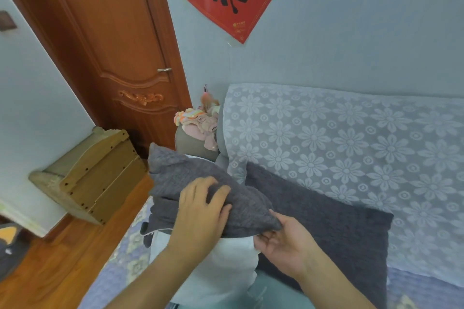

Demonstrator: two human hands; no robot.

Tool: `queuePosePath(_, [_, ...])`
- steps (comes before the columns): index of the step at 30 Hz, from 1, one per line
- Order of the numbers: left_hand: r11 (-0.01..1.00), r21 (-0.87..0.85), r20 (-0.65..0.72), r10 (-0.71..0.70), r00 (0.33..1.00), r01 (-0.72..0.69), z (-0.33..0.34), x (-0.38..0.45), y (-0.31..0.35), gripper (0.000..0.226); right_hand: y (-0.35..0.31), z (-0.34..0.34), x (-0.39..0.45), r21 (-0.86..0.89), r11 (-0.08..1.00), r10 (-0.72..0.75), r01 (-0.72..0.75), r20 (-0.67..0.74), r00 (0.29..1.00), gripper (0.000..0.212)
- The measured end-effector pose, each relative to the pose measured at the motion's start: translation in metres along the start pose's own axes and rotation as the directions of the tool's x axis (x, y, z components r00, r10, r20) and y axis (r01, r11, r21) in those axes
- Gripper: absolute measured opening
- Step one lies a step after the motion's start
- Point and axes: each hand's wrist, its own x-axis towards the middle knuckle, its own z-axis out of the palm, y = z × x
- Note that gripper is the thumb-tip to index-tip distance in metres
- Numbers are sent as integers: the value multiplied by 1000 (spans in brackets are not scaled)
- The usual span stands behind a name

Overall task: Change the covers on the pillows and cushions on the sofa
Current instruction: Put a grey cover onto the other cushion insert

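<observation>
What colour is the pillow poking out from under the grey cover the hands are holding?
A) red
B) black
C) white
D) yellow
C: the pillow sticking out below the grey cover is white, with the left hand on top of the cover and the right hand at its edge.

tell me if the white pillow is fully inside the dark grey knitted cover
No, partly out: the white pillow sticks out below the dark grey knitted cover both hands hold.

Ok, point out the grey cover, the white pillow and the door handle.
grey cover [246,206], head view, on its knitted top.
white pillow [226,266], head view, on the bare end.
door handle [164,70], head view, on the lever.
</observation>
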Motion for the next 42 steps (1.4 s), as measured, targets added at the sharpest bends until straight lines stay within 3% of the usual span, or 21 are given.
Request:
queuePosePath(1, [998,-47,-80,39,996,-43,6,-12,12,31,-3,3,-1,26,1000,-14,13,40,999,40])
queuePosePath(3, [991,-97,-36,92,995,-95,16,-30,29,26,-11,13,-5,23,999,-30,27,140,990,43])
queuePosePath(5, [995,-99,-3,14,1000,-14,24,-32,31,30,-17,22,-5,-50,999,-1,12,211,978,42])
queuePosePath(8, [987,-104,-94,-132,987,122,20,-14,26,29,-23,28,1,-154,988,50,-18,204,978,35])
queuePosePath(10, [990,-56,-112,-132,985,127,17,0,21,22,-25,27,5,-175,985,38,-13,139,989,29])
queuePosePath(13, [995,-69,-17,-78,997,76,22,14,13,21,-26,25,11,-108,994,-20,26,58,998,34])
queuePosePath(17, [1000,-17,10,-22,1000,22,33,14,12,27,-29,21,13,-53,997,-49,54,88,995,37])
queuePosePath(22, [993,78,82,-92,992,85,42,25,-2,32,-26,18,11,37,998,-58,54,135,989,38])
queuePosePath(25, [996,5,115,90,989,-91,31,17,2,31,-35,16,12,148,987,-91,61,211,973,39])
queuePosePath(27, [962,-96,177,270,946,-256,22,-5,19,31,-43,15,14,214,972,-152,101,234,960,38])
queuePosePath(28, [953,-150,230,292,928,-263,21,-19,28,31,-47,14,17,239,964,-176,117,241,955,42])
queuePosePath(30, [977,-183,376,173,910,-110,32,-39,40,35,-54,8,20,266,955,-194,135,209,959,48])
queuePosePath(32, [996,-85,501,23,865,24,49,-48,46,31,-63,-2,20,163,976,-171,147,149,974,47])
queuePosePath(36, [993,-24,750,95,654,-118,56,-36,58,30,-67,-24,18,-120,991,-50,53,27,998,37])
queuePosePath(38, [982,-123,731,187,656,-144,48,-26,64,16,-62,-34,23,-97,995,-28,26,-12,1000,38])
queuePosePath(39, [969,-203,641,239,730,-139,41,-17,62,16,-59,-38,25,-65,998,-27,27,-9,1000,39])
queuePosePath(41, [929,-304,300,304,904,-211,33,13,49,21,-53,-40,21,-49,998,-25,26,23,999,39])
queuePosePath(42, [914,-293,121,326,938,-280,29,34,42,20,-49,-39,18,-84,996,-19,23,49,999,38])
